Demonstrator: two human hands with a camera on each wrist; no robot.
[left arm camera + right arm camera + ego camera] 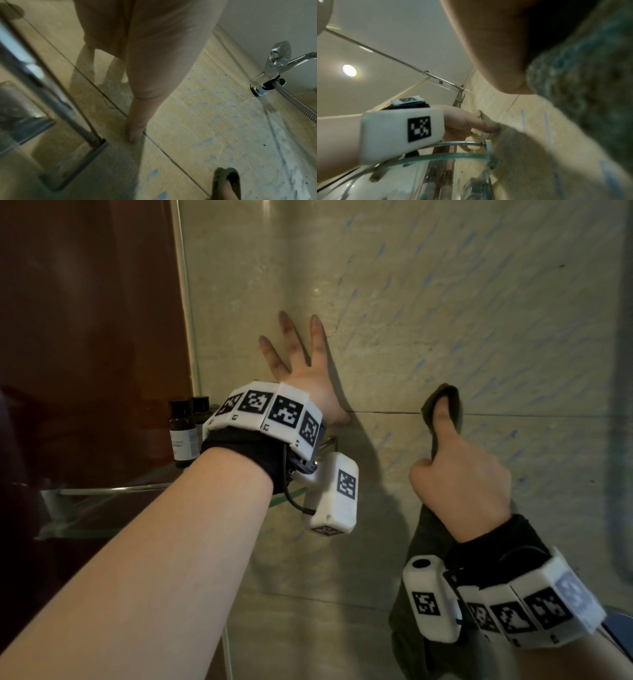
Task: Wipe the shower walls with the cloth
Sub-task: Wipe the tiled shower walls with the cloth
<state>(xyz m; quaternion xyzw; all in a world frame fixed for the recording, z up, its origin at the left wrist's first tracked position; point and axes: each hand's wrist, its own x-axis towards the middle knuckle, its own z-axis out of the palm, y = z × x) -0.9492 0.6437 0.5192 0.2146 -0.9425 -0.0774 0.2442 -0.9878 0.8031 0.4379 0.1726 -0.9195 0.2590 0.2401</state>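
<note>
The beige tiled shower wall [479, 302] carries blue streaks across its right part. My left hand [301, 371] lies flat on the wall with straight, spread fingers, left of the streaks; its thumb [135, 129] touches a grout line. My right hand [462, 474] grips a dark olive cloth [442, 402] against the wall, thumb pointing up along it. The rest of the cloth hangs below my wrist. The cloth's tip [226, 181] shows at the bottom of the left wrist view, and the cloth [590, 81] fills the right of the right wrist view.
A curved glass corner shelf [102, 508] with two small dark bottles [181, 433] sits just left of and below my left wrist. A glass panel edge [185, 302] borders the wall on the left. A chrome shower head [278, 56] and hose [300, 105] hang to the right.
</note>
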